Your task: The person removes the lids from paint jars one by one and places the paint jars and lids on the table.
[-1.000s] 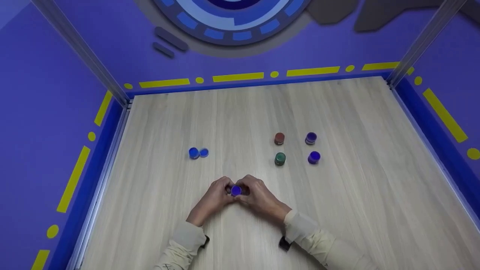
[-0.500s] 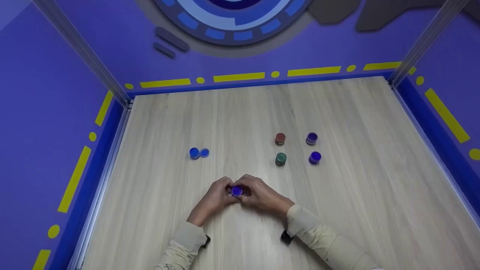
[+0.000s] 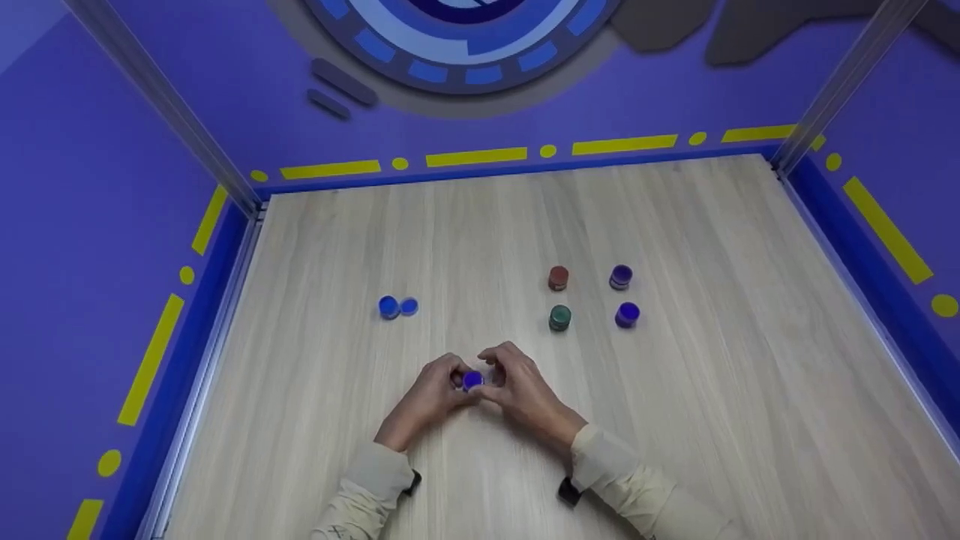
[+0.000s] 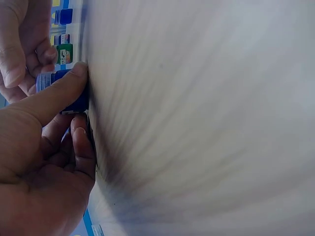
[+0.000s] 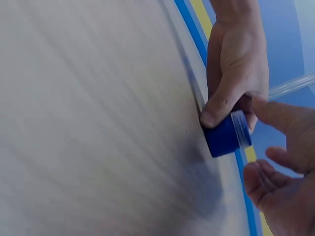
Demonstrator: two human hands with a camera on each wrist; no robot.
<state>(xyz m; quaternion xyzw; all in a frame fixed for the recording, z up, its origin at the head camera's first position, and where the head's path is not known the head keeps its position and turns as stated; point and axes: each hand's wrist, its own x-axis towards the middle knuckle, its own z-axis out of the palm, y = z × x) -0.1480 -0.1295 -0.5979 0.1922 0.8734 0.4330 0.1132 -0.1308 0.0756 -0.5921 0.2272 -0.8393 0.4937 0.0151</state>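
Observation:
A small blue-purple paint jar (image 3: 472,381) with a ribbed, see-through lid (image 5: 240,129) stands upright on the table near the front. My left hand (image 3: 429,394) pinches its body between thumb and fingers; the thumb lies across the blue side (image 4: 78,102) in the left wrist view. Beside the lid, my right hand (image 3: 527,395) has its fingers spread apart and loosely bent. Its thumb is right at the jar's edge, while the other fingers stand off from it. In the right wrist view the right hand (image 5: 290,162) shows a gap to the lid.
Toward the left sit an uncapped blue jar (image 3: 388,307) and a blue lid (image 3: 409,306) beside it. At right stand a red-brown jar (image 3: 558,277), a green jar (image 3: 560,317) and two purple jars (image 3: 621,277). Blue-purple panels (image 3: 480,135) wall the table's back and sides.
The right hand's fingers have spread and drawn back from the jar, uncovering its right side. My left hand keeps its grip in the same place.

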